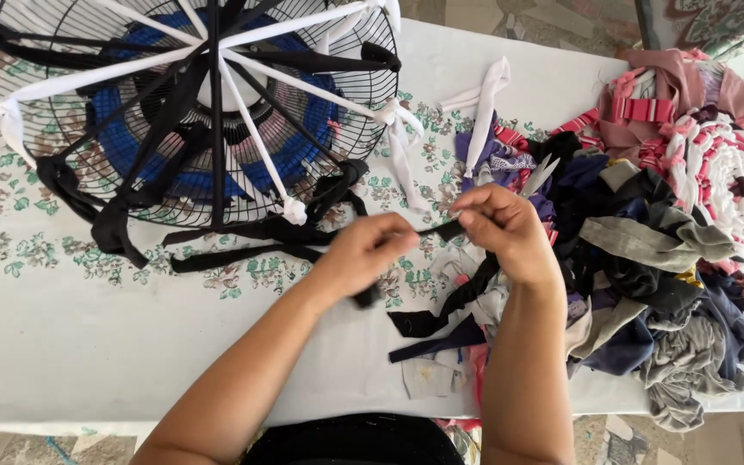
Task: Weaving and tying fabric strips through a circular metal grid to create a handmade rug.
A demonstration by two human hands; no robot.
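Observation:
My left hand (370,254) and my right hand (499,228) pinch a narrow black fabric strip (435,231) stretched taut between them above the table. More of the black strip (441,312) hangs down under my right wrist. A round wire fan guard (193,103) lies at the far left of the table, with black and white cloth strips tied across it like spokes and blue weaving near its centre. A pair of scissors (537,176) lies just beyond my right hand, partly hidden by scraps.
A heap of mixed fabric scraps (647,284) fills the right side. A round woven pink and white rag mat (725,176) lies at the far right. A floral tablecloth (62,327) covers the table, whose near edge runs along the bottom.

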